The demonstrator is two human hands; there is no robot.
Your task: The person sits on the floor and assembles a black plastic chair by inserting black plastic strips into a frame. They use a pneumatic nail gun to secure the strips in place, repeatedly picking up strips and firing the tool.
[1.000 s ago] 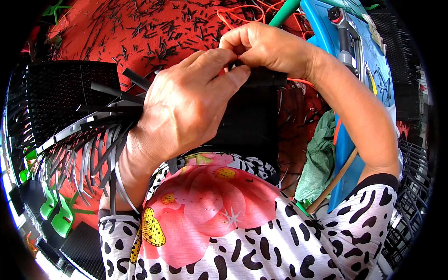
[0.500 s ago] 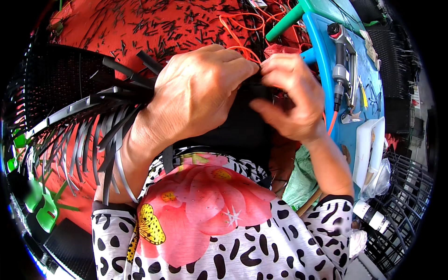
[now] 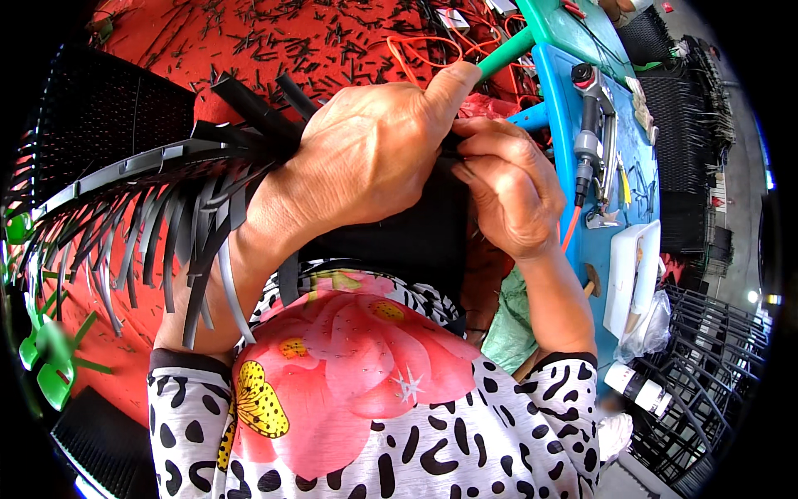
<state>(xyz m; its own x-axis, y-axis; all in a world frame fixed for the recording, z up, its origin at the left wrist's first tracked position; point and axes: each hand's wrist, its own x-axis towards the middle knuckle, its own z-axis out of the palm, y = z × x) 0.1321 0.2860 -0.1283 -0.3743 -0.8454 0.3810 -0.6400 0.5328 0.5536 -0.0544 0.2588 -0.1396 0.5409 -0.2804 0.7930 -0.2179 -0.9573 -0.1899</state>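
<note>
My left hand (image 3: 374,154) is closed, thumb up, on a black woven piece with a fringe of loose flat plastic strips (image 3: 158,237). The piece runs out to the left past my wrist, and several strips hang over my left forearm. My right hand (image 3: 515,183) is beside it, thumb and fingers pinched on a dark strip end (image 3: 453,143) close to my left fingers. Most of what lies inside the left grip is hidden by the hand. Black cloth (image 3: 399,233) covers my lap below both hands.
A blue table (image 3: 611,208) at the right bears an air-powered tool (image 3: 590,125) with an orange hose (image 3: 571,229) and a white tray (image 3: 632,279). Black offcuts litter the red floor (image 3: 158,50). A green leg (image 3: 507,51) slants in beyond my hands. Black wire racks (image 3: 706,358) stand far right.
My left thumb has lifted from beside the right fingertips and now points up. My right hand has moved slightly left and down, its fingers drawn together. The whole view has shifted a little.
</note>
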